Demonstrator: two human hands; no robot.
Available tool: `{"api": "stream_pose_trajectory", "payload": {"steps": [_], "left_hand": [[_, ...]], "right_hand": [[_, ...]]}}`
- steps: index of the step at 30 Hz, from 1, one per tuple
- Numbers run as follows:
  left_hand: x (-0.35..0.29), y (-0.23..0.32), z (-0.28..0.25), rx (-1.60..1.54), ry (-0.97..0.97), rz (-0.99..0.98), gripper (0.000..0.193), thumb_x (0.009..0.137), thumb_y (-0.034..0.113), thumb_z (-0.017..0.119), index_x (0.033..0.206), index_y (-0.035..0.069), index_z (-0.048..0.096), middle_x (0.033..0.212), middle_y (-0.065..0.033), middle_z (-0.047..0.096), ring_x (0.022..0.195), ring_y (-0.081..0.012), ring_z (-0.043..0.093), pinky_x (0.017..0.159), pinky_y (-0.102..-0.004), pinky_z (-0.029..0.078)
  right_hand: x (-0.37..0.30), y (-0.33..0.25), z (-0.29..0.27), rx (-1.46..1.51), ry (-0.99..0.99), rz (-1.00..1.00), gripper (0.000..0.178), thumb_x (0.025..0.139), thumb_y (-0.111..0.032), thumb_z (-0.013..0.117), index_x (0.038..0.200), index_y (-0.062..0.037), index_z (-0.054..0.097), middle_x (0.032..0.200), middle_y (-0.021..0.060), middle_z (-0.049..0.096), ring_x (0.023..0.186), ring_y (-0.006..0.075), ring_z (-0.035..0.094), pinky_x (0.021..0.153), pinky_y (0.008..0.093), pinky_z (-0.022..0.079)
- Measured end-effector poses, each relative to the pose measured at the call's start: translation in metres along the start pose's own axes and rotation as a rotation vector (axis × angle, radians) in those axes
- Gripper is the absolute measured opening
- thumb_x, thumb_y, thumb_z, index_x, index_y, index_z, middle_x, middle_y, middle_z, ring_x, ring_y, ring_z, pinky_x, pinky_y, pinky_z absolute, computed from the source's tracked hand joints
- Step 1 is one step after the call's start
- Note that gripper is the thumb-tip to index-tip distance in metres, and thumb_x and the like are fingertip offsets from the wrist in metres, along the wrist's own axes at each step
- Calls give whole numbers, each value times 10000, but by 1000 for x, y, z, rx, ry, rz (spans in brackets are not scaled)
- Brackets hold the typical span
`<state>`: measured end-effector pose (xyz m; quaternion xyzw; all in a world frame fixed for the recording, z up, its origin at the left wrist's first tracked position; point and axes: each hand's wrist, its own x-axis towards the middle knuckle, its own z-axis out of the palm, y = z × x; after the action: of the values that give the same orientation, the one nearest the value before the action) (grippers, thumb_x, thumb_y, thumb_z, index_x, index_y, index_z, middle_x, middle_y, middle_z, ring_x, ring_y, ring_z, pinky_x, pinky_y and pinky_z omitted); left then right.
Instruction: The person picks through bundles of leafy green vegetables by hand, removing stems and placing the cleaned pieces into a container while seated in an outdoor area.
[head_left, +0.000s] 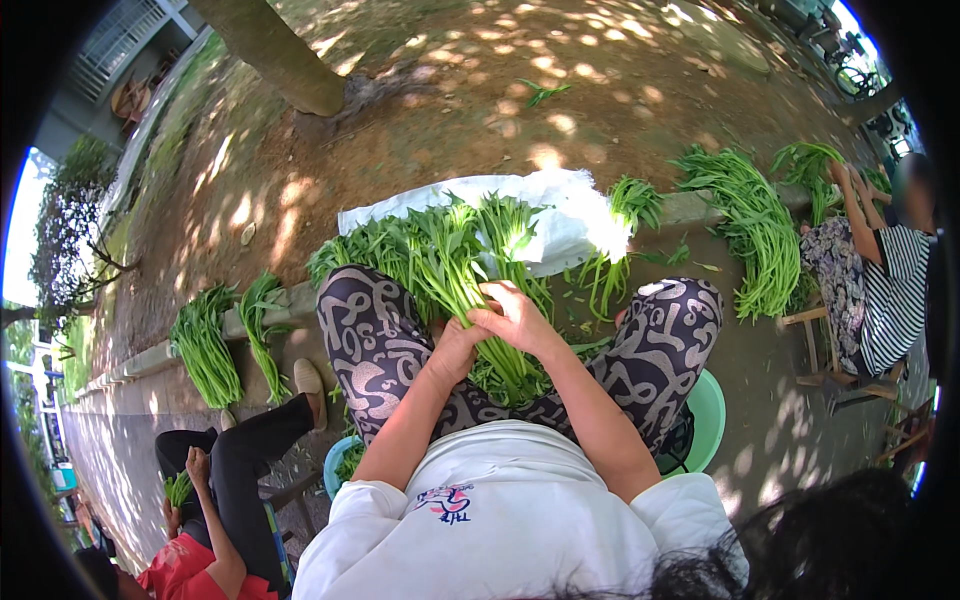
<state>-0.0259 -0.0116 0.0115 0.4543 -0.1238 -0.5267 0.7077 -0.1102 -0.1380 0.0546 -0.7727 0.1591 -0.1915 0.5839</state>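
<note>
Between my knees, both hands are closed round a bunch of long-stemmed leafy greens [452, 278], its leaves pointing away from me. My left hand [457, 350] wraps the stems from the left. Just above it, my right hand [510, 318] grips the same bunch from the right, fingers close to the left ones. The stem ends run down toward my lap, over loose greens [500, 378]. Beyond my knees, more greens [375, 245] lie partly on a white sack [575, 225] spread along the kerb.
A green basin [708, 420] stands by my right thigh, and a blue basin [335, 470] by my left. Piles of greens lie along the kerb at left [207, 345] and right [755, 230]. One person [225, 500] sits at lower left, another [885, 280] at far right. A tree trunk [280, 55] rises beyond.
</note>
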Motion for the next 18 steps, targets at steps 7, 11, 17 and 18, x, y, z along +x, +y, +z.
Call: {"api": "stream_pose_trajectory", "payload": {"steps": [7,11,17,18], "left_hand": [[2,16,13,-53,37,29,338,796,52,686,1122,76,602,1048,-24,643,967,-142,586,879,-300,452],[3,12,8,1,77,43,352,796,78,708,1127,51,591,1088,-72,634,982,-169,602,860,-323,487],[4,16,6,-46,98,51,379,824,41,640,1189,55,534,1045,-62,629,952,-190,604,869,-344,485],[5,17,4,-84,103,70,391,827,41,631,1201,59,518,1048,-64,623,961,-198,599,878,-353,482]], "right_hand": [[2,5,-6,-9,31,57,317,777,-186,646,1022,11,608,918,168,602,824,277,608,764,356,480],[3,4,-6,-38,44,47,261,780,-141,638,999,-2,604,917,156,585,786,267,602,734,355,478],[1,-2,-5,-74,88,-6,345,793,-112,647,1114,-24,559,1044,168,545,894,271,593,786,356,482],[1,-11,-4,-27,41,5,381,795,-127,652,1144,-22,544,1070,180,531,919,280,586,813,356,478]]}}
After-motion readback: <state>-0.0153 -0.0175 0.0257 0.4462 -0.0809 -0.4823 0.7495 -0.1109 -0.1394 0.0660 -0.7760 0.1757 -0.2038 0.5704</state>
